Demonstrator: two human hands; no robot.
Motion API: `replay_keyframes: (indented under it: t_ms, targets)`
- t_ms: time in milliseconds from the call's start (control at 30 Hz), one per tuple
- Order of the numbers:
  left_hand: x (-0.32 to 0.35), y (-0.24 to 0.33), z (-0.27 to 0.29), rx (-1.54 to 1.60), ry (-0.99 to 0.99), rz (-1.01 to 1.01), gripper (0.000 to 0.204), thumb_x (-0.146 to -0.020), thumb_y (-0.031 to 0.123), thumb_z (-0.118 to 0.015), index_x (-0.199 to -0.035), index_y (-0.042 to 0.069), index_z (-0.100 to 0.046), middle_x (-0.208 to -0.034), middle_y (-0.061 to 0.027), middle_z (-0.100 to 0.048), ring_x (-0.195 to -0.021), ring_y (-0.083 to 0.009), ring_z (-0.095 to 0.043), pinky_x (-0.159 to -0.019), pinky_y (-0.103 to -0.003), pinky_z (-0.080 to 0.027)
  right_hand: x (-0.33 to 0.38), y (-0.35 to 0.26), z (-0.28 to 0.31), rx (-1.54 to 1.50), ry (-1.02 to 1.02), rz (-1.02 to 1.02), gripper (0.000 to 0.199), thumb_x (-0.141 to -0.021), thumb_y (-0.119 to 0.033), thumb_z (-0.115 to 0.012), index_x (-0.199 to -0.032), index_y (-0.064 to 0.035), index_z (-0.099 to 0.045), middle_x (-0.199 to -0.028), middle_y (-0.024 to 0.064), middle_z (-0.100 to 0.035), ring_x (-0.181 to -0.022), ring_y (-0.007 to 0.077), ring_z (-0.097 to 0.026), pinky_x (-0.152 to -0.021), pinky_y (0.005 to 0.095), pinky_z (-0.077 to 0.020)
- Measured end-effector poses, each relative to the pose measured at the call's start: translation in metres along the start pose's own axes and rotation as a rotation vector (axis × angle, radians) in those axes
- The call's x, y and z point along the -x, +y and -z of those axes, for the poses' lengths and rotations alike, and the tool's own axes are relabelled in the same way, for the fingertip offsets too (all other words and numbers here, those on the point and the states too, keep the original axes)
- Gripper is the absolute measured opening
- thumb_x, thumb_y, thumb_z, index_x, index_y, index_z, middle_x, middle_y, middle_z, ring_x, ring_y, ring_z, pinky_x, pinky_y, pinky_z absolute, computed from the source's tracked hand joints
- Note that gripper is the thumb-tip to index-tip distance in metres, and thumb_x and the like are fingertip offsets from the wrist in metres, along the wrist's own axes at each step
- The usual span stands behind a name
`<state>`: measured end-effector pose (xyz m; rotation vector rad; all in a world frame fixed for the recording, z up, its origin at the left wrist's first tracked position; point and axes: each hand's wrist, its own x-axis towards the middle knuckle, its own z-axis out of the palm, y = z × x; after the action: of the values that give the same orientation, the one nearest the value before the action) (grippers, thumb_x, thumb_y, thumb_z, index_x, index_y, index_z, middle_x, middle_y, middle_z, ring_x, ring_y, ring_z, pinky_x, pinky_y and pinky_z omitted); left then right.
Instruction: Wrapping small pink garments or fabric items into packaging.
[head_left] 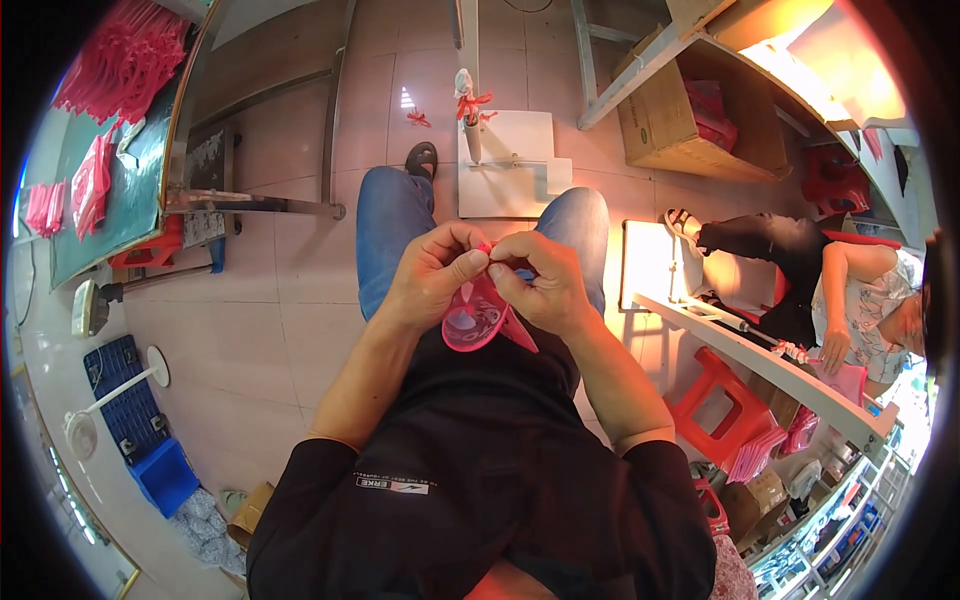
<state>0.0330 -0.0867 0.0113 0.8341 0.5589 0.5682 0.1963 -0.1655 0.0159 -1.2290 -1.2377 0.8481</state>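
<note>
A pink translucent plastic bag point(474, 325) with pale printing hangs from my fingers over my lap, its gathered top pinched between both hands. My left hand point(440, 272) is closed, thumb and forefinger pressed together at the pink tip. Close against it, my right hand point(540, 278) is also closed on the same gathered end. The fingers cover most of the pinched part, so its detail is hidden. Beyond my hands, a white post wound with red ribbon point(470, 105) rises from a white base plate point(512, 140) on the floor between my knees.
A green-topped table point(125, 215) with piles of pink bags stands at left. At right, a co-worker point(860, 300) sits behind a white bench rail point(770, 350), one hand on pink material. Nearby are a red stool point(715, 400), a cardboard box point(665, 125) and a white fan point(85, 435).
</note>
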Motion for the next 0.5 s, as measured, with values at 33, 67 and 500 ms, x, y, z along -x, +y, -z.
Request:
replay_keyframes:
  t_ms: [33, 67, 500]
  targets:
    - [0.0, -0.001, 0.0, -0.024, 0.001, -0.012, 0.012, -0.096, 0.01, -0.064, -0.103, 0.002, -0.06, -0.096, -0.0013, -0.062, -0.085, -0.0072, -0.058, -0.078, -0.022, -0.049, 0.0, 0.001, 0.001, -0.014, 0.0, 0.008, 0.015, -0.081, 0.004, -0.067, -0.094, -0.0031, -0.062, -0.08, 0.0046, -0.066, -0.069, 0.0133, -0.065, -0.062, 0.0273, -0.0525]
    - [-0.001, -0.002, 0.001, -0.049, 0.002, -0.025, 0.012, -0.096, 0.01, -0.064, -0.104, 0.002, -0.059, -0.096, -0.001, -0.062, -0.084, -0.0066, -0.057, -0.077, -0.021, -0.048, -0.001, 0.001, 0.001, -0.012, 0.0, 0.01, 0.015, -0.081, 0.004, -0.067, -0.094, -0.0031, -0.062, -0.08, 0.0046, -0.066, -0.069, 0.0133, -0.065, -0.062, 0.0273, -0.0525]
    - [0.002, 0.01, -0.002, -0.18, -0.023, -0.008, 0.015, -0.094, 0.008, -0.066, -0.104, 0.002, -0.058, -0.094, -0.0027, -0.063, -0.077, -0.0056, -0.058, -0.064, -0.019, -0.049, 0.004, 0.002, 0.003, -0.01, 0.011, -0.007, 0.017, -0.081, 0.006, -0.068, -0.095, -0.0031, -0.063, -0.081, 0.0054, -0.066, -0.069, 0.0134, -0.064, -0.063, 0.0263, -0.0519]
